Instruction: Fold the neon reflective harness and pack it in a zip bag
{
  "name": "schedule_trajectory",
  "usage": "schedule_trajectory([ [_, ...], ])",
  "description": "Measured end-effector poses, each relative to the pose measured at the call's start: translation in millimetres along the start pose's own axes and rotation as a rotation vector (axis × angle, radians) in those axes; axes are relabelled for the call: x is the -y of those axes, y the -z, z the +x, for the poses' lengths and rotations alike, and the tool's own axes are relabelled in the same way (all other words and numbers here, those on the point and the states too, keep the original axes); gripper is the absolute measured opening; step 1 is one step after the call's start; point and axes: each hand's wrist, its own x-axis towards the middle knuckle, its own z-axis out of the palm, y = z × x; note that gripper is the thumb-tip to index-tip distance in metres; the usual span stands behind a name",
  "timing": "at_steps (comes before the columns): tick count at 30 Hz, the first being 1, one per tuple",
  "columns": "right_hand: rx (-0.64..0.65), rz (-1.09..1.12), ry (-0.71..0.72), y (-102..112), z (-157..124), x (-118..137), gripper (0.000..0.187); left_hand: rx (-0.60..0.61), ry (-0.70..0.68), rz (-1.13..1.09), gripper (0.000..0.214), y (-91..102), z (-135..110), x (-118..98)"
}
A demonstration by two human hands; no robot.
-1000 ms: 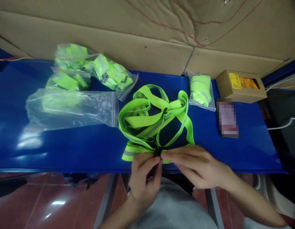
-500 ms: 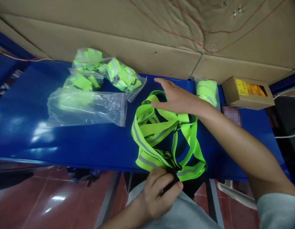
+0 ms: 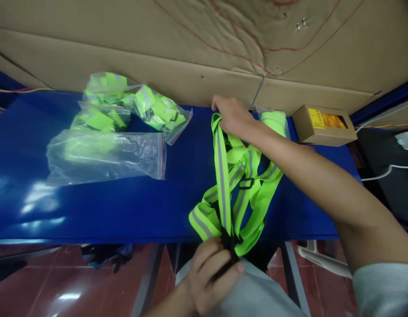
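A neon-green strap harness with grey reflective stripes [image 3: 237,185] lies stretched lengthways across the blue table [image 3: 101,207]. My right hand [image 3: 233,116] is closed on its far end, near the cardboard wall. My left hand [image 3: 210,275] pinches the near end with its black buckle at the table's front edge, over my lap.
An empty clear zip bag [image 3: 105,155] lies to the left, with bagged green straps [image 3: 131,105] behind it. Another bagged strap [image 3: 273,121] and a small cardboard box [image 3: 324,125] sit at the back right. White cables [image 3: 389,169] run at the right. A cardboard wall [image 3: 157,53] backs the table.
My right hand went from the near buckle to the far loops and took hold of them. The harness is now pulled out long and narrow between both hands.
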Motion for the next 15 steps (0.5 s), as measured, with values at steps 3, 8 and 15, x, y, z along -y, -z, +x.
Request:
schedule_trajectory([
  [3, -0.113, -0.069, 0.023, 8.8, 7.5, -9.5, 0.048, -0.085, 0.041, 0.069, 0.022, -0.6, 6.0, 13.7],
  [8, -0.134, 0.045, 0.036, 15.4, 16.9, -25.1, 0.035, -0.195, 0.133, 0.069, 0.033, -5.6, 17.7, 31.4],
  [15, 0.128, 0.421, 0.153, 21.8, 1.3, -73.1, 0.068, -0.234, 0.214, 0.025, 0.035, -3.0, 14.4, 28.5],
])
